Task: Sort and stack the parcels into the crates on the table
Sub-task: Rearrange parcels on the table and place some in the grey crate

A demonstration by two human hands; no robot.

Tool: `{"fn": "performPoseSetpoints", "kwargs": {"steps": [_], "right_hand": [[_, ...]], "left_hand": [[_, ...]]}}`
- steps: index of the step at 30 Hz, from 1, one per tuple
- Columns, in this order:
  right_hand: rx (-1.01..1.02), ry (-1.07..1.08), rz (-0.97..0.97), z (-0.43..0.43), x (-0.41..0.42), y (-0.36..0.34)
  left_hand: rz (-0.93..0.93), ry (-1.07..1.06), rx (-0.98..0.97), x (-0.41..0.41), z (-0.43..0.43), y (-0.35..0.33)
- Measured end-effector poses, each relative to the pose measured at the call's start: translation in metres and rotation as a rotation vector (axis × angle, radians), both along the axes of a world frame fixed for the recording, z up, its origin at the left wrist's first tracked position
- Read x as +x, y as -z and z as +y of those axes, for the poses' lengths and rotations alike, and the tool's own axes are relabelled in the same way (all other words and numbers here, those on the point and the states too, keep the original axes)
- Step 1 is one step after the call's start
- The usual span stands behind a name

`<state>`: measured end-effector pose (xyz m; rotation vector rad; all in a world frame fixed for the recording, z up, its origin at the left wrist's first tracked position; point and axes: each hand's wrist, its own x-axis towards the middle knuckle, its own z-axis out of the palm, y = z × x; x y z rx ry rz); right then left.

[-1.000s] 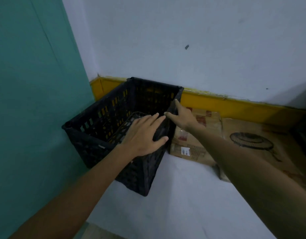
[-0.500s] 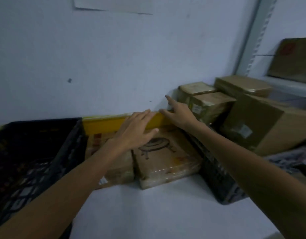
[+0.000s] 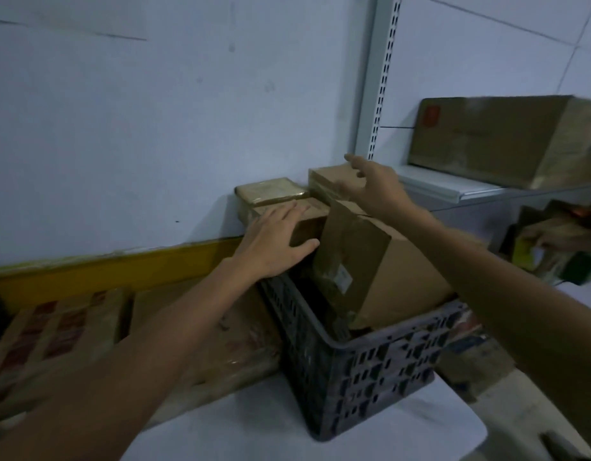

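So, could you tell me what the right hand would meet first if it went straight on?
Probably the taped brown parcel at the back of the stack: the open right hand points across it towards the wall. Depth is unclear; if the hand passes above it, the wall comes first.

A pale blue-white wall (image 3: 121, 128) filled the background, marked by a small dark spot (image 3: 177, 221). Along its foot ran a yellow band (image 3: 104, 274). To the right a white slotted upright (image 3: 380, 78) stood against the wall, and a white shelf (image 3: 430, 186) ran off it toward the right edge. On that shelf lay a long brown carton (image 3: 503, 141) with a red mark (image 3: 432, 116) near its left end. Below the shelf, at the far right, sat a dim heap of crumpled brown paper and yellow and green packaging (image 3: 560, 241), too blurred to make out further.
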<state>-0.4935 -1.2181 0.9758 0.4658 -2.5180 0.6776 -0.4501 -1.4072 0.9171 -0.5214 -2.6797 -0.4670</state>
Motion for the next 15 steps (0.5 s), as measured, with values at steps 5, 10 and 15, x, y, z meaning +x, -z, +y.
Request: {"fn": "performPoseSetpoints", "kwargs": {"steps": [5, 10, 15], "right_hand": [[-0.019, 0.101, -0.063, 0.062, -0.03, 0.002], [-0.164, 0.4, -0.229, 0.13, -0.058, 0.025], [0.047, 0.371, -0.671, 0.167, -0.069, 0.059]], "left_hand": [[-0.096, -0.019, 0.074, -0.029, 0.05, -0.004], [-0.182, 0.023, 0.184, -0.038, 0.097, 0.011], [-0.301, 0.053, 0.329, -0.039, 0.106, 0.033]]}}
